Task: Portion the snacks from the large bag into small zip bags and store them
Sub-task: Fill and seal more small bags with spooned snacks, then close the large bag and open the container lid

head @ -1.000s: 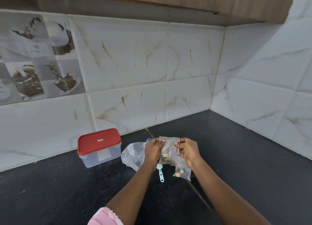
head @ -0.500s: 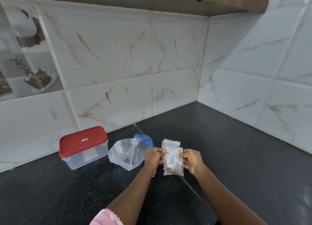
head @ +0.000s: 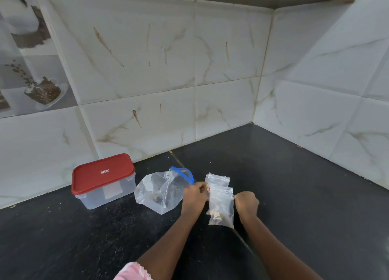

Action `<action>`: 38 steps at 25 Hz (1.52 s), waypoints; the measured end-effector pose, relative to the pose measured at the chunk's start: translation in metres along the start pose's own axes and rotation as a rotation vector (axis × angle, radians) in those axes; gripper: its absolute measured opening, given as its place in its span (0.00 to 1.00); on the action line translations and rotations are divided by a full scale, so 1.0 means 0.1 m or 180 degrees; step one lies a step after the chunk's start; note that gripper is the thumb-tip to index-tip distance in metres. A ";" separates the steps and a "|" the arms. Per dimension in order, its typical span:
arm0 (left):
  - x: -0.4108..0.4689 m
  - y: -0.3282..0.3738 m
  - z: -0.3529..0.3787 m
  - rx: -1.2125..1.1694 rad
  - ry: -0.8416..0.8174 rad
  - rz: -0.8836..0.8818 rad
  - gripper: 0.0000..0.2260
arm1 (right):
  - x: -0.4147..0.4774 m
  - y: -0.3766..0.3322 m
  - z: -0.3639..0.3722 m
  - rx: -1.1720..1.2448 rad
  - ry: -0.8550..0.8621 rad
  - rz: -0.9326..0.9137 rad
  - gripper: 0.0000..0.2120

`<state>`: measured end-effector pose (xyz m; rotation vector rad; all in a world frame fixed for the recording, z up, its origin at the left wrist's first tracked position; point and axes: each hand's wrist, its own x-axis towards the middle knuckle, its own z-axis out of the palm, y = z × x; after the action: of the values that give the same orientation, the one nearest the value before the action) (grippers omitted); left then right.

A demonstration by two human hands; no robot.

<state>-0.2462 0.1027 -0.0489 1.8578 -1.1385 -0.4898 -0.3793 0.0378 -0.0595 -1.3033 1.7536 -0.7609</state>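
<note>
Glossy white marble-look tiles (head: 147,69) with tan veins covered both walls of the corner. Below them ran a flat black countertop (head: 294,195), matt and finely speckled. On it, near the back wall at the left, stood a rectangular container (head: 109,195) of cloudy clear plastic with rounded corners, closed by a smooth red lid (head: 103,173).

Just right of the container lay the large bag (head: 155,191), crumpled clear film slumped on the countertop. Its blue zip strip (head: 183,173) curved open at the upper right, so the mouth pointed away from the person and to the right. A few dark bits sat low inside it.

The left hand (head: 194,197), by the large bag's right edge, had its fingers curled, pinching the upper left edge of a small zip bag (head: 221,208). The right hand (head: 246,202) was balled tight at that bag's upper right corner, gripping it there.

The small zip bag, a thin clear rectangle, sat between the two hands. Its long axis ran away from the person, zip end farthest. Whether it touched the countertop could not be told. Brown and yellow snacks (head: 216,213) clustered at its near end. Beyond it on the countertop lay more small clear zip bags (head: 217,179), overlapping. A frilled pink sleeve (head: 132,272) edged the bottom of the view.
</note>
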 end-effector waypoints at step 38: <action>0.17 -0.43 -1.51 -0.2759 0.2719 -0.1289 0.11 | -0.57 -2.19 0.22 -0.0923 -0.2097 -0.2112 0.32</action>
<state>-0.1108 0.1681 -0.0019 1.2591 0.0614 -0.2751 -0.2482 0.0299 0.1257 -2.0869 0.9147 -0.3382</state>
